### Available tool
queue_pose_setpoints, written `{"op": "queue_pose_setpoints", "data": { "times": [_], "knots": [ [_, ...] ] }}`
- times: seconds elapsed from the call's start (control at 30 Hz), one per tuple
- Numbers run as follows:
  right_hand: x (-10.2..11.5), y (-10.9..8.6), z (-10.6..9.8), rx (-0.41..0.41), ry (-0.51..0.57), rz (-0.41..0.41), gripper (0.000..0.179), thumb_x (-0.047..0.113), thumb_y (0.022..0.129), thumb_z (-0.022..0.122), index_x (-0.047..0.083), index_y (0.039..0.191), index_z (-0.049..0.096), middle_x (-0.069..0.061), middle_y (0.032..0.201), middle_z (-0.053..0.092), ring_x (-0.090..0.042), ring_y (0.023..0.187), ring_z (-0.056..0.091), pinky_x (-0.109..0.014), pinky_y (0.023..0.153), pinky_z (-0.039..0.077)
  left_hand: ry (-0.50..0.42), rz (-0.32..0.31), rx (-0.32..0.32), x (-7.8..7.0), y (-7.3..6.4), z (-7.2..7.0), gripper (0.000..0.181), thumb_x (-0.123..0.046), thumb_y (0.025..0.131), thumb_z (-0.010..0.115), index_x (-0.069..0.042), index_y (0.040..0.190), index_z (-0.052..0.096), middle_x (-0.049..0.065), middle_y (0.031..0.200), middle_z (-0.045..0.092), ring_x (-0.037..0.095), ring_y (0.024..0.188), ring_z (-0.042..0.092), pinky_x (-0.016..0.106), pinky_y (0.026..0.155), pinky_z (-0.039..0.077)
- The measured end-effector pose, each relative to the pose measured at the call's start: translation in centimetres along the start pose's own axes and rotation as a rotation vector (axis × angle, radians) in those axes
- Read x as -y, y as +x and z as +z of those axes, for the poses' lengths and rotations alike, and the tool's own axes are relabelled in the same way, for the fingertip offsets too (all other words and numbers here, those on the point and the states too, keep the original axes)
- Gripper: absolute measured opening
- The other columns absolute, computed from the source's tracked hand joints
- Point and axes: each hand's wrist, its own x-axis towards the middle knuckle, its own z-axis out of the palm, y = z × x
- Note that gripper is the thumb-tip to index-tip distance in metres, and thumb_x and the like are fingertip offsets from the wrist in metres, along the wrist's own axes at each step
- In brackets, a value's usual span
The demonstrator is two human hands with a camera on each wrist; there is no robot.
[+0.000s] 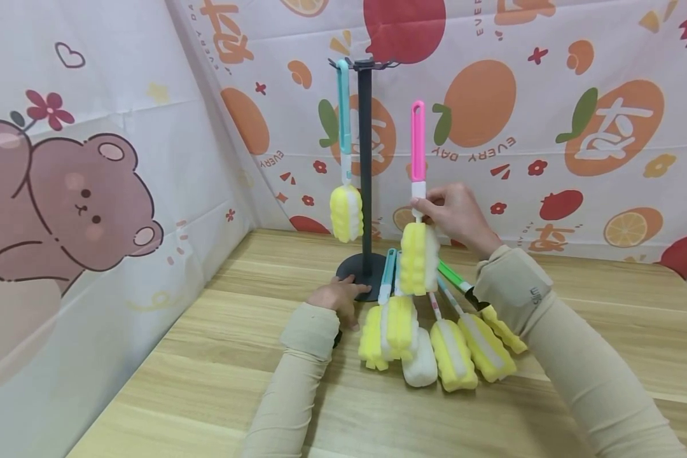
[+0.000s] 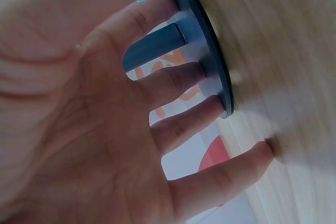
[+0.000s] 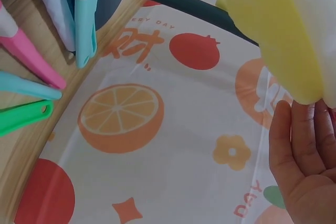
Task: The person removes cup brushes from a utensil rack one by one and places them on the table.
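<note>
My right hand pinches a pink-handled sponge brush at its white neck, handle up and yellow-and-white sponge down, to the right of a black stand. In the right wrist view the sponge covers part of the right hand. With fingers spread, my left hand rests on the stand's round base; the left wrist view has several fingertips on the base and one on the table. From a hook on the stand's left hangs a teal-handled sponge brush.
Several more sponge brushes lie in a heap on the wooden table, in front of the stand, among them a white sponge and a green handle. Printed cloths hang behind and at the left.
</note>
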Motion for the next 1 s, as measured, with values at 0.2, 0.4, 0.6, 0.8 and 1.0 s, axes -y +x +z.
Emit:
{"op": "queue_pose_setpoints", "data": {
  "times": [0.2,0.4,0.6,0.8,1.0],
  "knots": [
    [-0.1,-0.2,-0.4,0.039,-0.011,0.054,0.026,0.017,0.099,0.068,-0.007,0.103,0.076,-0.018,0.094,0.072,-0.025,0.078,0.062,-0.029,0.073,0.053,0.015,0.002,0.004,0.0,0.0,0.0,0.089,-0.02,0.082,0.087,-0.031,0.157,0.041,0.006,0.168,0.019,0.032,0.153,0.014,0.057,0.111,0.035],
    [-0.3,-0.2,-0.7,0.066,-0.025,0.082,0.027,0.018,0.099,0.069,-0.008,0.104,0.076,-0.017,0.093,0.072,-0.024,0.077,0.063,-0.025,0.068,0.052,0.013,-0.003,0.0,0.0,0.0,0.1,0.089,-0.02,0.082,0.087,-0.03,0.157,0.041,0.006,0.168,0.019,0.031,0.153,0.014,0.058,0.111,0.034],
    [-0.4,-0.2,-0.8,0.083,-0.019,0.102,0.028,0.018,0.099,0.069,-0.008,0.108,0.075,-0.018,0.094,0.072,-0.024,0.075,0.062,-0.023,0.063,0.051,0.019,0.0,-0.003,0.0,0.0,0.1,0.089,-0.021,0.082,0.087,-0.03,0.157,0.041,0.006,0.168,0.02,0.031,0.153,0.015,0.057,0.112,0.033],
    [-0.8,-0.3,-0.8,0.086,-0.055,0.089,0.028,0.017,0.1,0.068,-0.009,0.108,0.074,-0.019,0.093,0.071,-0.025,0.073,0.06,-0.023,0.061,0.051,0.017,-0.004,0.0,0.0,0.1,0.1,0.089,-0.021,0.082,0.087,-0.03,0.157,0.041,0.006,0.168,0.019,0.031,0.153,0.014,0.057,0.112,0.033],
    [-1.2,-0.3,-0.9,0.091,-0.081,0.068,0.027,0.016,0.099,0.068,-0.01,0.106,0.074,-0.02,0.092,0.071,-0.024,0.07,0.058,-0.023,0.059,0.05,0.02,-0.001,-0.003,0.0,0.2,0.1,0.089,-0.021,0.082,0.087,-0.03,0.158,0.041,0.007,0.168,0.019,0.031,0.153,0.014,0.057,0.112,0.033]
  ]
}}
